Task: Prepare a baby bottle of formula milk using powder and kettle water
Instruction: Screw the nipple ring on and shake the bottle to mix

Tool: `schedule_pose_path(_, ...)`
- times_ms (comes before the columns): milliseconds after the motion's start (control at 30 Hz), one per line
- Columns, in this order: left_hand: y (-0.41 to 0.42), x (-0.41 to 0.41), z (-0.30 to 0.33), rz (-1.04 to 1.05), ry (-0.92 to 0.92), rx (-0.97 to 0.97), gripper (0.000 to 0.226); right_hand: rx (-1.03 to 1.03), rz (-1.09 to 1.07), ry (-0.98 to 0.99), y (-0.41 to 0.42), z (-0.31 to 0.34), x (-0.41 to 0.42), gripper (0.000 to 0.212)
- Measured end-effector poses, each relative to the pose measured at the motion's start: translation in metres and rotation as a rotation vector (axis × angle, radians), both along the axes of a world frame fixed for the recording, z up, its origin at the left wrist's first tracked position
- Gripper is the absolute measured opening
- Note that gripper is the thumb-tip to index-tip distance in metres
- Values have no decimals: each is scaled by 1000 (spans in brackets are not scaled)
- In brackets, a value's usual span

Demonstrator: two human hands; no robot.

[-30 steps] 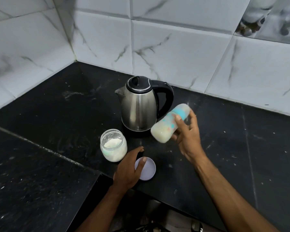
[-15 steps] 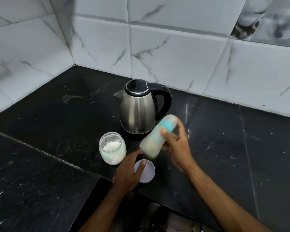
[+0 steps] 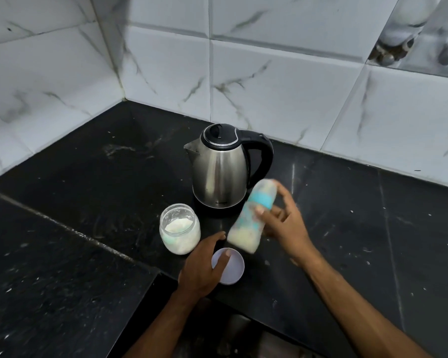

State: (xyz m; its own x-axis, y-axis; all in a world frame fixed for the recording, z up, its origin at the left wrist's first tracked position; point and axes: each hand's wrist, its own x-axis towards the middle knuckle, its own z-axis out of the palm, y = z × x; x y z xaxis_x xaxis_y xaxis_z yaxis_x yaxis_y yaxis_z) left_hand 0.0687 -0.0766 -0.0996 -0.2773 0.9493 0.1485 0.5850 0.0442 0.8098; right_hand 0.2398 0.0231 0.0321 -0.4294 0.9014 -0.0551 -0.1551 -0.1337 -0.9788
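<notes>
On a speckled black stone counter (image 3: 88,177) cornered by glossy marbled tiles (image 3: 269,86), the right hand (image 3: 285,226) grips a tilted, blurred milky baby bottle (image 3: 251,218) just right of the steel kettle (image 3: 220,174), while left-hand (image 3: 204,267) fingers lie flat on a round lid (image 3: 233,270) beside the powder jar (image 3: 179,228).

Black counter (image 3: 373,228), white marbled tiles (image 3: 282,86)

The bottle (image 3: 251,218) in the right hand (image 3: 282,223) was motion-blurred, and the left hand (image 3: 202,267) hid part of the lid (image 3: 233,267) beneath it.
</notes>
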Motion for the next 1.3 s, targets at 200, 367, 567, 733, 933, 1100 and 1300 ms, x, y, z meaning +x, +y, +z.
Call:
schedule_pose_path(200, -2, 2, 2, 16, 12, -6, 69, -79, -99, 131, 1, 4, -4, 68)
schedule_pose_path(367, -2, 2, 2, 25, 25, -5, 64, -7, -90, 110, 7, 13, -3, 67)
schedule_pose_path(567, -2, 1, -1, 10, -6, -10, 77, 6, 57, 14, -5, 7, -3, 69)
schedule_pose_path(733, -2, 2, 0, 27, 27, -4, 63, -15, -134, 127, 9, 11, -2, 68)
schedule_pose_path(933, -1, 1, -1, 0, 5, 6, 73, -9, 58, 3, -4, 2, 0, 70)
schedule_pose_path(1100, -2, 2, 1, 20, 34, -6, 60, -33, -134, 140, 14, 9, 2, 68)
schedule_pose_path(1300, -2, 1, 1, 8, 44, -14, 65, -9, 46, 30, 4, 1, 1, 70)
